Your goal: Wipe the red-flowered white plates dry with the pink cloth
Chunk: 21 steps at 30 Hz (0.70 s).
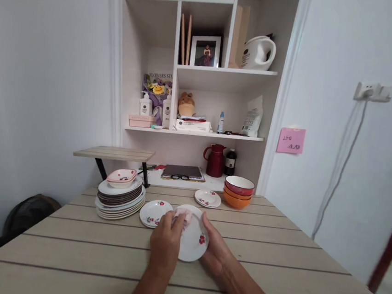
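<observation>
A white plate (190, 243) with red flowers is held tilted above the table, its face turned toward me. My right hand (216, 248) grips it by the right rim, thumb on the front edge and fingers behind. Against its upper left face my left hand (167, 239) presses a pale pink cloth (184, 215), fingers closed over it. Just left of that hand lie small flowered plates (155, 211), stacked on the table. Farther back sit more little flowered plates (207, 197).
At left stands a tall plate stack (119, 204) topped by a pink-rimmed square bowl (121, 175), near a small raised wooden stand (114, 153). Red and orange bowls (237, 197) are stacked at back right. Behind are a red jug (215, 160), a laptop (181, 171) and shelves.
</observation>
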Tool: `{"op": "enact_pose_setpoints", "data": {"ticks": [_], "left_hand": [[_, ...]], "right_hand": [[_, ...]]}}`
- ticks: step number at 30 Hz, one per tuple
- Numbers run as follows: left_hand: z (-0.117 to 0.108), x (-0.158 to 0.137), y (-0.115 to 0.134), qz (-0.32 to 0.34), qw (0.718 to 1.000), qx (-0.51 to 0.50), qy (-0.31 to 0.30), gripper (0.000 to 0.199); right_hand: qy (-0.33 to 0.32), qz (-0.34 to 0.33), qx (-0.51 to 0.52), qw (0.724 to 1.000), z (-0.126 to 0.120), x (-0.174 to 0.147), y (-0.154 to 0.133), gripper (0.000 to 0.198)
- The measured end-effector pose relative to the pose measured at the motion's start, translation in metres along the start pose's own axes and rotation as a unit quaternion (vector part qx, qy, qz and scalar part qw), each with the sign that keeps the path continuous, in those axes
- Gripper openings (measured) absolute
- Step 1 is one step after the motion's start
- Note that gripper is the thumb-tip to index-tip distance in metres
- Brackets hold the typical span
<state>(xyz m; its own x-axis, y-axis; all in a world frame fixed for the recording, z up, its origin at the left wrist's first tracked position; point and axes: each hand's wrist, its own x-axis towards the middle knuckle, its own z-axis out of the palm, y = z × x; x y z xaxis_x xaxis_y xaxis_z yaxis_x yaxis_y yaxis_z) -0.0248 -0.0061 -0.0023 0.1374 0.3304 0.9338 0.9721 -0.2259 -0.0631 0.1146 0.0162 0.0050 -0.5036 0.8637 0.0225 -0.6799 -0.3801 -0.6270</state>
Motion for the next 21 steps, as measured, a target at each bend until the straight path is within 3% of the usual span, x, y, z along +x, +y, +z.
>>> {"op": "enact_pose_setpoints", "data": {"ticks": [3, 8, 12, 16, 21], "left_hand": [[0.000, 0.000, -0.003, -0.045, 0.999, 0.005, -0.013, 0.024], [0.000, 0.001, -0.003, -0.110, 0.993, -0.049, 0.010, 0.023], [-0.002, 0.004, -0.002, -0.081, 0.990, -0.106, 0.034, 0.023], [-0.004, 0.004, 0.004, -0.042, 0.987, -0.154, 0.004, 0.023], [-0.004, 0.002, 0.002, -0.040, 0.996, -0.077, -0.001, 0.023]], "right_hand": [[-0.002, -0.001, -0.010, 1.000, 0.000, -0.002, -0.003, 0.057], [0.033, -0.014, -0.051, 0.998, 0.003, -0.008, 0.000, 0.052], [0.022, -0.023, -0.104, 0.994, 0.008, -0.011, 0.013, 0.051], [0.021, -0.039, -0.139, 0.989, 0.010, -0.013, 0.019, 0.048], [0.037, -0.038, -0.112, 0.992, 0.011, -0.011, 0.018, 0.048]]}}
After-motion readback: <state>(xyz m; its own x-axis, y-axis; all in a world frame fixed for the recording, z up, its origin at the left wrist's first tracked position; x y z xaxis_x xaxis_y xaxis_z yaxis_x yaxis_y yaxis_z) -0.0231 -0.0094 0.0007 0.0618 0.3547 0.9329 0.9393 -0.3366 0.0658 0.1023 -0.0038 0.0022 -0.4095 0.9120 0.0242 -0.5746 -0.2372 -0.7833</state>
